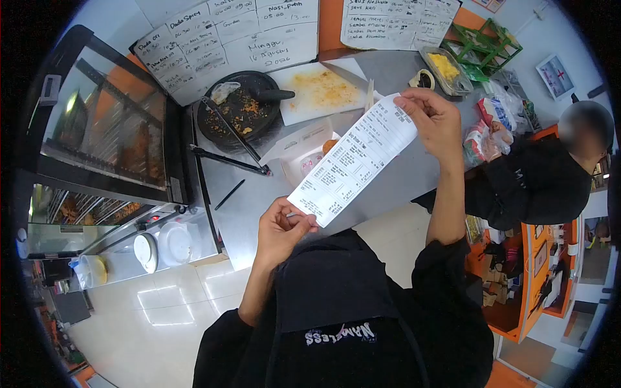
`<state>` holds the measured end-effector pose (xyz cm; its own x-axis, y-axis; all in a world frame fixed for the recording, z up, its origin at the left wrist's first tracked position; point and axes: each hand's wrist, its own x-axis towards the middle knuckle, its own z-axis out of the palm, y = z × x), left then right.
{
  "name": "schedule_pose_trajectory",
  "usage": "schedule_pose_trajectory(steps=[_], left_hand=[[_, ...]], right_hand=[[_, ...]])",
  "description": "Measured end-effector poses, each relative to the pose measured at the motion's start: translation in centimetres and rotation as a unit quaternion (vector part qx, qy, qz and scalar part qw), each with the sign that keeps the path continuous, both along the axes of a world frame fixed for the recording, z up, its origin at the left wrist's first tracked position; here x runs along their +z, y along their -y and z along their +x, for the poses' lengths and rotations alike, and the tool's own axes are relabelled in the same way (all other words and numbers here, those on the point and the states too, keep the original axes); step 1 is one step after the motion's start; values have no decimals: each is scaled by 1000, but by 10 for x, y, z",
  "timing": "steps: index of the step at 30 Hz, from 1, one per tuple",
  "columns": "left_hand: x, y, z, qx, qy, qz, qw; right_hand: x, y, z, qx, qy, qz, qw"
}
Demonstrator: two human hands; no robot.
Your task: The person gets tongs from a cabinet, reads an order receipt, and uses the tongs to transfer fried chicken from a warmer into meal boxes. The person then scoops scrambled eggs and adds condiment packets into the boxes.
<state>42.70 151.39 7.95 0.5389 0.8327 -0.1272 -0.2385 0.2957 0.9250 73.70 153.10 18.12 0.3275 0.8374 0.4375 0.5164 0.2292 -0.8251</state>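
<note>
A long printed receipt (pixel 356 158) is stretched between my two hands above the steel counter. My left hand (pixel 283 226) pinches its lower left end between thumb and fingers. At the upper right end, my right hand (pixel 435 123) grips the paper the same way. Behind the receipt stands an open paper food box (pixel 284 152), partly covered, with a browned piece of food (pixel 330 145) showing at its edge. Black tongs (pixel 233 160) lie left of the box, one arm across a dark stone mortar (pixel 236 107) with food bits in it.
A stained white cutting board (pixel 320 87) with a knife (pixel 346 74) lies at the back. A tray of yellow food (pixel 446 68) and a green rack (pixel 482 45) stand back right. A glass display case (pixel 110 116) is left; a person in black (pixel 543 171) holds plastic packages at right.
</note>
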Motion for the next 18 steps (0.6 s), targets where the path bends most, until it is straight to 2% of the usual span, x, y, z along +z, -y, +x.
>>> schedule_pose_trajectory(steps=[7,12,15,18], left_hand=[[0,-4,-2,-11,-13,5,1000],[8,-9,-2,-54,-18,-21,998],[11,-24,-1,-169,-19,29,985],[22,-62,9,-307,-69,161,935]], right_hand=[[-9,-6,4,12,6,-4,1000],[-8,-6,4,27,-11,-52,998],[-8,-10,2,62,-47,-84,993],[-10,-15,2,95,-45,-119,987]])
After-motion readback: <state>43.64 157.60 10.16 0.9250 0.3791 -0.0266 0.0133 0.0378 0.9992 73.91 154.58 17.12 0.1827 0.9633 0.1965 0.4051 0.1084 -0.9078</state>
